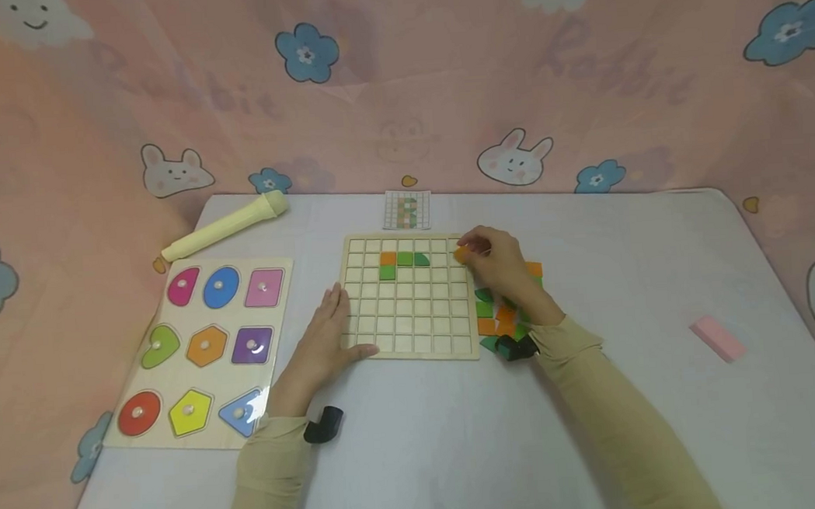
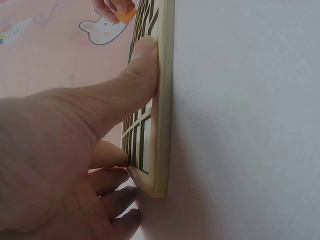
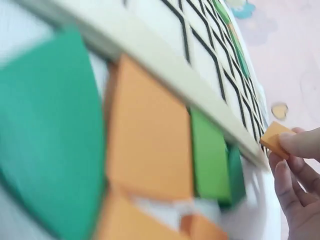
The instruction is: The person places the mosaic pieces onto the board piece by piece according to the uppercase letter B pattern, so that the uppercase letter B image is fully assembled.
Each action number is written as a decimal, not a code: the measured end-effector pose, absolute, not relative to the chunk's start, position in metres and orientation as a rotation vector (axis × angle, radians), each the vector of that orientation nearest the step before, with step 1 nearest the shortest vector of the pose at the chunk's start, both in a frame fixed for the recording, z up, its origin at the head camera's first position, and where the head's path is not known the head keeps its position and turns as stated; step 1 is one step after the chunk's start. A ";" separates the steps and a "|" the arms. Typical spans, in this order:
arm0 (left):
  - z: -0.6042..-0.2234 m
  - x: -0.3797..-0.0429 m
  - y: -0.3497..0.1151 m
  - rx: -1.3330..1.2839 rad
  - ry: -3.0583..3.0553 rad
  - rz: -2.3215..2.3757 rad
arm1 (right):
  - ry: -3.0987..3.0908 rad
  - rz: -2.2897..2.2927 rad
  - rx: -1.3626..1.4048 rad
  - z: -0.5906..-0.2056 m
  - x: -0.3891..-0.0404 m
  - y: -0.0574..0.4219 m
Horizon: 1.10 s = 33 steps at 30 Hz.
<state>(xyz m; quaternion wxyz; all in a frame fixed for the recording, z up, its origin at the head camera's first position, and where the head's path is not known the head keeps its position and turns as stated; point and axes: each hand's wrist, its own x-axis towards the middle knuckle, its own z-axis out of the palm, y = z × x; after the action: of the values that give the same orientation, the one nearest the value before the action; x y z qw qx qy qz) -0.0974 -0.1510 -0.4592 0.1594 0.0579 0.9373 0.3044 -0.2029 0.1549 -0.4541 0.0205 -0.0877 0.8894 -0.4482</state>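
A wooden grid board (image 1: 411,316) lies on the table with an orange tile (image 1: 388,258) and several green tiles (image 1: 405,259) set in its upper cells. My left hand (image 1: 322,345) rests at the board's near left corner; the thumb (image 2: 142,55) presses on the front rim and the other fingers lie along the left side. Over the board's far right corner, my right hand (image 1: 499,260) pinches an orange tile (image 3: 276,137) between thumb and fingers. Loose orange tiles (image 3: 150,135) and green tiles (image 3: 50,135) lie beside the board's right edge, partly hidden under the right forearm.
Behind the board lies a small pattern card (image 1: 407,210). A knobbed shape puzzle (image 1: 197,372) occupies the left side, with a pale yellow stick-like object (image 1: 224,227) behind it. Far right on the table is a pink block (image 1: 718,337). A patterned cloth (image 1: 397,91) hangs at the back.
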 end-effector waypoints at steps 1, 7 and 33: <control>-0.459 -0.098 -0.151 0.166 2.680 0.869 | 2.753 -1.406 -0.289 -0.455 -0.203 0.151; -0.461 -0.098 -0.152 0.156 2.679 0.876 | 2.718 -1.521 -0.310 -0.455 -0.197 0.131; -0.458 -0.097 -0.150 0.149 2.669 0.882 | 2.706 -1.289 -0.379 -0.461 -0.191 0.120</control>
<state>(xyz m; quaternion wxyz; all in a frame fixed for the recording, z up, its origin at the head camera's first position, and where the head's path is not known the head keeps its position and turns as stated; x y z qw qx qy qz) -0.0973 -0.1504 -0.4583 0.1627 0.0522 0.9355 0.3093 -0.1913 0.1202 -0.4614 0.0604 -0.1252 0.8940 -0.4259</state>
